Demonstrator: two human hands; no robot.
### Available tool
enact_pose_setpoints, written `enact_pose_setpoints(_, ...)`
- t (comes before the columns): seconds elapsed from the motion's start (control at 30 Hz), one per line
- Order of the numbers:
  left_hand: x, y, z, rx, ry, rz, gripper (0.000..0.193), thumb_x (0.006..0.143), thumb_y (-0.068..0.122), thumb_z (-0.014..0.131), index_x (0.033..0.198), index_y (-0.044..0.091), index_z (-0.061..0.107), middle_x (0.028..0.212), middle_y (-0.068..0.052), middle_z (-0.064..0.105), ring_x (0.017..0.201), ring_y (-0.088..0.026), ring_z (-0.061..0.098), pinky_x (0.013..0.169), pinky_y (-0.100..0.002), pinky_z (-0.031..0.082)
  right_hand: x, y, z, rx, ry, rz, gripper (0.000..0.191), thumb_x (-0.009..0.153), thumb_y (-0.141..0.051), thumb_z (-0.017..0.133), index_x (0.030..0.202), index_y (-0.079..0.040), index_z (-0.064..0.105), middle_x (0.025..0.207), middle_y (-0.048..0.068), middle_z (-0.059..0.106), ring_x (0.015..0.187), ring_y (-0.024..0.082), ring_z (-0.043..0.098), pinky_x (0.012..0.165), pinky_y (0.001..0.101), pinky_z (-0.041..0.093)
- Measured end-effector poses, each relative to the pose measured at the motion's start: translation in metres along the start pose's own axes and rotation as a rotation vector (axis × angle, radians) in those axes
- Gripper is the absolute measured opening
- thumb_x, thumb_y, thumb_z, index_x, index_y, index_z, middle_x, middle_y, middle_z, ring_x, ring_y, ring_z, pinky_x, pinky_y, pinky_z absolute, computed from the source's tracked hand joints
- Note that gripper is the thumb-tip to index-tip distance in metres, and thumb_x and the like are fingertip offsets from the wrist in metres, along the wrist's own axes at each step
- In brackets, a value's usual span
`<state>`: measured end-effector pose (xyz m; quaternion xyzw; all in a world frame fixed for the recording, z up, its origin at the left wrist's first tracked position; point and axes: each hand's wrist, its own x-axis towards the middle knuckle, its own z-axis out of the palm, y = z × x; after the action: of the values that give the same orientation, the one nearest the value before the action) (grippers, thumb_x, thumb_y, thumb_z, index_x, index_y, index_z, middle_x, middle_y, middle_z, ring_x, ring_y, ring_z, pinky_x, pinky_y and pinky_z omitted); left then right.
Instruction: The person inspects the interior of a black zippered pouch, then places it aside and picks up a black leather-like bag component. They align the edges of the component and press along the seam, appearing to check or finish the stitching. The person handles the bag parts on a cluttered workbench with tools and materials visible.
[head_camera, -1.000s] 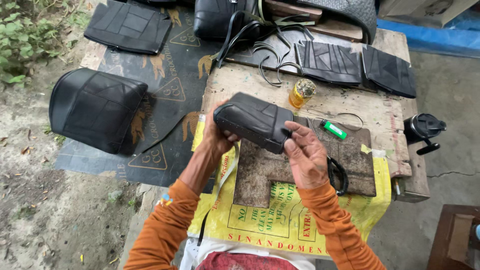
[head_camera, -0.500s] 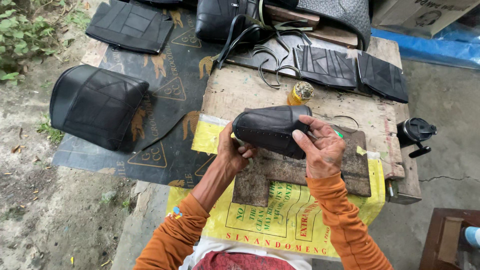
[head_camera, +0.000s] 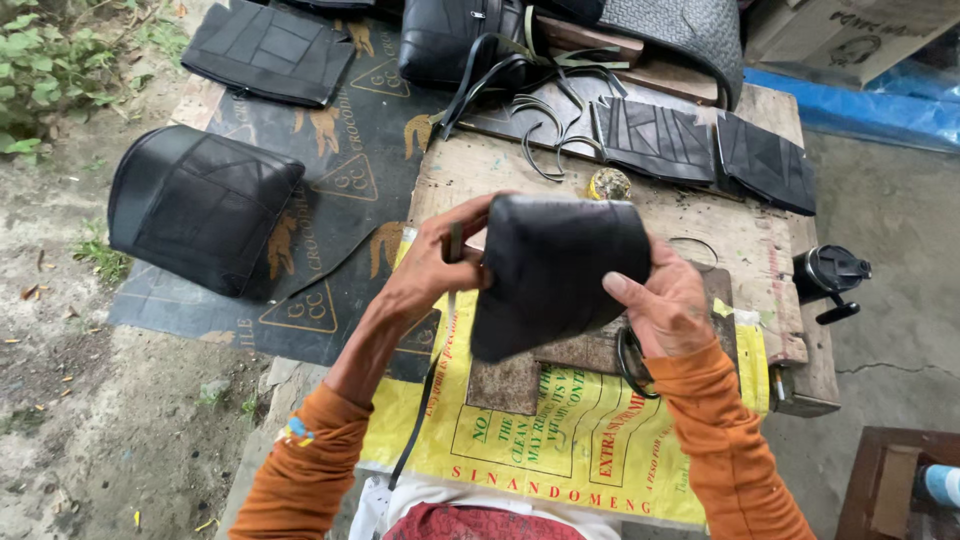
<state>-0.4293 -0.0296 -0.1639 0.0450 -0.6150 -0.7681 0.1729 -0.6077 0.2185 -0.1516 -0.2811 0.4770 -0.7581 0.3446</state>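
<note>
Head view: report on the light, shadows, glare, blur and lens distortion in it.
Head view: soft, even daylight with only faint shadows under the black pouch held between the left hand and the right hand; dull sheen on the pouch, no hard glare; hands and pouch fairly sharp, no obvious motion smear; wide-angle bending at the edges, where the wooden table looks skewed.

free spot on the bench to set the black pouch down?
Bare wood between the small yellow jar, the flat black panels and the right hand. The back is crowded with loose straps; the black pouch and left hand cover the middle.
</note>
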Motion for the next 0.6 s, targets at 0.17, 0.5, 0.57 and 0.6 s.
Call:
enact_pose_setpoints(0.17, -0.007, 0.033, 0.008, 0.288, -0.065, 0.256, 0.067, 0.081, 0.012, 0.07, 0.145, 0.003, 0.056, 0.141, -0.008, 0.055, 0.106, -0.015, 0.05, 0.088, -0.033, 0.05, -0.002, 0.049, -0.023, -0.129, -0.047, -0.272, 0.042, 0.087, 0.021, 0.076, 0.126, 0.012, 0.062, 0.123, 0.021, 0.07, 0.112, 0.026, 0.07, 0.104, 0.0424, 0.058)
enact_pose_setpoints(0.5, -0.003, -0.012, 0.023, 0.303, 0.121, 0.078, 0.056, 0.086, 0.032, 0.079, 0.132, 0.002, 0.066, 0.134, -0.009, 0.062, 0.119, -0.021, 0.066, 0.09, -0.033, 0.063, -0.015, 0.061, -0.012, -0.077, 0.125, -0.117, 0.053, 0.083, 0.01, 0.071, 0.132, 0.005, 0.052, 0.125, 0.014, 0.067, 0.116, 0.021, 0.066, 0.11, 0.0368, 0.051)
enact_pose_setpoints(0.57, -0.002, -0.011, 0.024, 0.306, 0.134, 0.081, 0.055, 0.087, 0.031, 0.079, 0.131, 0.002, 0.066, 0.133, -0.009, 0.063, 0.118, -0.02, 0.066, 0.09, -0.032, 0.062, -0.015, 0.053, -0.006, 0.075, 0.195, -0.101, 0.05, 0.088, 0.006, 0.071, 0.134, 0.007, 0.052, 0.125, 0.016, 0.067, 0.116, 0.022, 0.066, 0.111, 0.0378, 0.052)
enact_pose_setpoints(0.6, -0.001, -0.011, 0.025, 0.308, 0.141, 0.082, 0.054, 0.087, 0.031, 0.079, 0.131, 0.002, 0.067, 0.132, -0.009, 0.064, 0.118, -0.02, 0.066, 0.09, -0.032, 0.062, -0.014, 0.05, -0.003, 0.107, 0.267, -0.084, 0.049, 0.089, 0.004, 0.071, 0.134, 0.006, 0.051, 0.124, 0.017, 0.067, 0.114, 0.023, 0.067, 0.108, 0.0382, 0.054)
